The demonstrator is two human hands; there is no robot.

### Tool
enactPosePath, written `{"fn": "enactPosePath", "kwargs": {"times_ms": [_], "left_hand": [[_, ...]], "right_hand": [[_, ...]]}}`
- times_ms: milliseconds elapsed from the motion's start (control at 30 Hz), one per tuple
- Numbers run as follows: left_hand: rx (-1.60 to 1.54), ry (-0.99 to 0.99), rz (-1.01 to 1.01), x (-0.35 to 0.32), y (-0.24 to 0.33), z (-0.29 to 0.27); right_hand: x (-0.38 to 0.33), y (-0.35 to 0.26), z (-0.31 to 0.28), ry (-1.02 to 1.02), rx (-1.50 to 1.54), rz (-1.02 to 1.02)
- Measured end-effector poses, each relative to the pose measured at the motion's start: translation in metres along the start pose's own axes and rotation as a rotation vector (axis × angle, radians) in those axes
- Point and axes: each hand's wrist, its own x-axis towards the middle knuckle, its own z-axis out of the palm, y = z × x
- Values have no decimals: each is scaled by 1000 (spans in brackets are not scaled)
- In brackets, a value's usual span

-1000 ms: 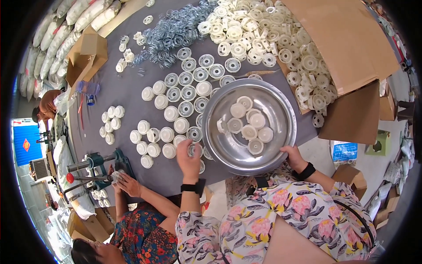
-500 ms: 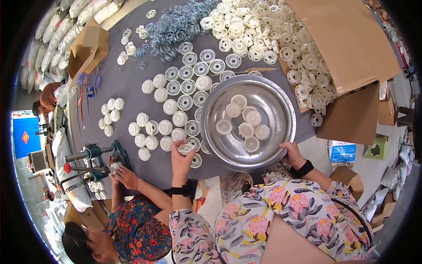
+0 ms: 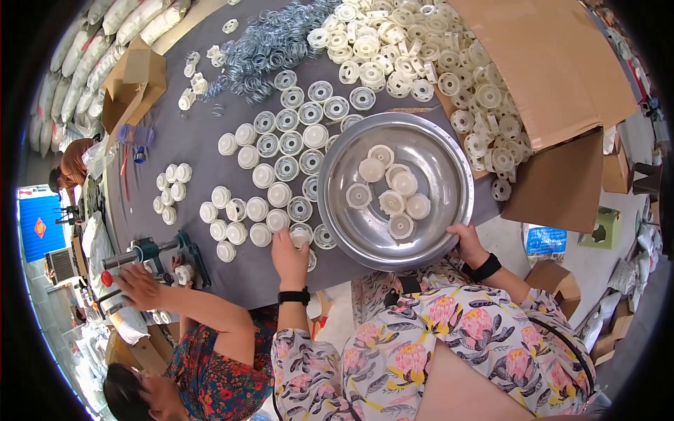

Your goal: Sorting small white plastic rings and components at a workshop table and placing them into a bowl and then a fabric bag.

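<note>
Left hand: grip together on one round white cap, directly ahead, at the grey counter. Right hand: clamped on near-right rim of steel basin, which lies rightward of that cap. Left hand nearer.

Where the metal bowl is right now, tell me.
In the head view, the metal bowl is right of centre, left of the cardboard box, its lower-right rim in the right hand.
</note>
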Motion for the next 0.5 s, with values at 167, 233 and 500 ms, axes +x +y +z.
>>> {"fn": "enactPosePath", "kwargs": {"times_ms": [167,233,500], "left_hand": [[-28,76,134,-5,-23,30],[-52,99,144,1,-21,29],[-472,112,114,2,36,0]], "right_hand": [[-2,0,5,4,20,56],[1,7,1,36,1,78],[-10,-11,18,-40,-106,-8]]}}
